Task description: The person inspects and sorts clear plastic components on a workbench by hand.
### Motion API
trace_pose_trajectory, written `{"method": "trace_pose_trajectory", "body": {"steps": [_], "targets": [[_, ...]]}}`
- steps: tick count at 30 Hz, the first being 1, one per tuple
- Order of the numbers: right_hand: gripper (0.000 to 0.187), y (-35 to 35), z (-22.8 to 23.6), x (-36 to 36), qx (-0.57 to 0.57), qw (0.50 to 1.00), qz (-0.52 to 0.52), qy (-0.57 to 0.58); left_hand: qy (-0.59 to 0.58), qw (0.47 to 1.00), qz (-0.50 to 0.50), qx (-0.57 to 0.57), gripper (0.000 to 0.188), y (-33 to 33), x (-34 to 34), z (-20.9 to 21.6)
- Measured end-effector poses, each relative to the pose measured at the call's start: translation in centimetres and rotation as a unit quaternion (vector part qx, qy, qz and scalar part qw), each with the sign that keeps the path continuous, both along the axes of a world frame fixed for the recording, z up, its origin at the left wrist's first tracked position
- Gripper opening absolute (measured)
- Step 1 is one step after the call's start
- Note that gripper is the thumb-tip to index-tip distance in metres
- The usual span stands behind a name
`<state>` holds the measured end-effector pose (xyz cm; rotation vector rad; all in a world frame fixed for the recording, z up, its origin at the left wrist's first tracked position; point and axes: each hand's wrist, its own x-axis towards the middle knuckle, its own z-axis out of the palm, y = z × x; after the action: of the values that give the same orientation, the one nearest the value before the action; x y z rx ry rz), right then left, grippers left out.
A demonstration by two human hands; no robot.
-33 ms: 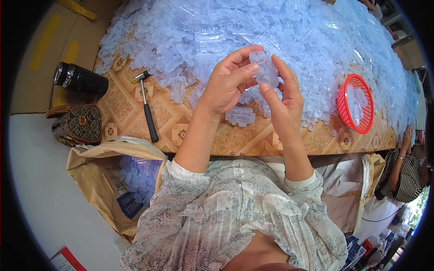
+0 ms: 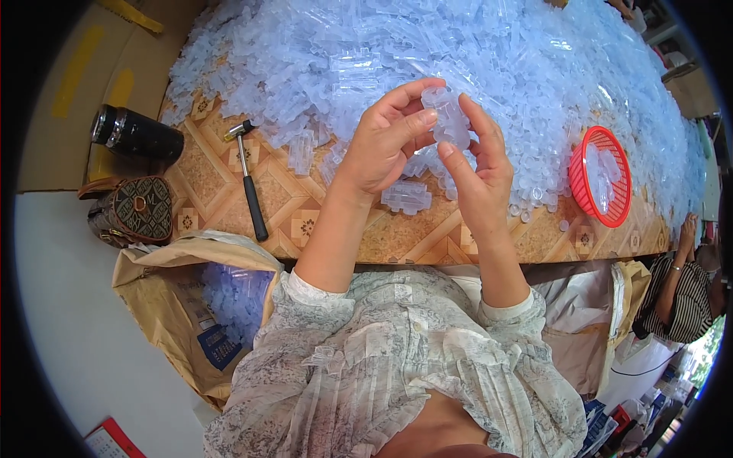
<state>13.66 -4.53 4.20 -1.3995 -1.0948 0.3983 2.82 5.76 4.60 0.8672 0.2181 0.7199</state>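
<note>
A clear molded plastic piece (image 2: 450,114) with rounded lobes is held up above the table between both hands. My left hand (image 2: 393,137) pinches its left side between thumb and fingers. My right hand (image 2: 482,156) grips the other side, thumb at the lower edge and fingers along the right. Just below them on the table lies a small clear plastic block (image 2: 406,196) of joined pieces. Behind the hands spreads a large heap of translucent bluish plastic pieces (image 2: 496,46).
A small hammer (image 2: 248,183), a black thermos (image 2: 137,133) and a patterned brown bag (image 2: 136,210) are on the left. A red basket (image 2: 578,179) with clear pieces stands right. Open sacks (image 2: 164,305) hang at the table edge (image 2: 412,248). Far right, another person's arm (image 2: 672,286) shows.
</note>
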Motion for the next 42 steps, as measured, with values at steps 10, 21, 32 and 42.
{"method": "trace_pose_trajectory", "body": {"steps": [10,21,32,42], "targets": [[0.047,0.0,0.2,-0.3,0.004,1.000,0.001,0.003,0.016,1.000,0.014,0.000,0.037,-0.3,0.2,0.2],[0.045,0.1,0.5,-0.2,0.038,0.998,-0.012,0.040,-0.009,0.999,0.037,-0.006,0.035,-0.1,0.5,0.4],[0.046,0.3,0.2,0.3,0.020,1.000,0.012,0.012,-0.002,0.999,0.033,-0.012,0.036,-0.1,0.5,-0.1],[0.058,1.0,-1.2,0.8,0.066,0.938,-0.107,-0.324,0.029,0.995,0.047,-0.088,0.032,-1.4,1.4,0.2]]}}
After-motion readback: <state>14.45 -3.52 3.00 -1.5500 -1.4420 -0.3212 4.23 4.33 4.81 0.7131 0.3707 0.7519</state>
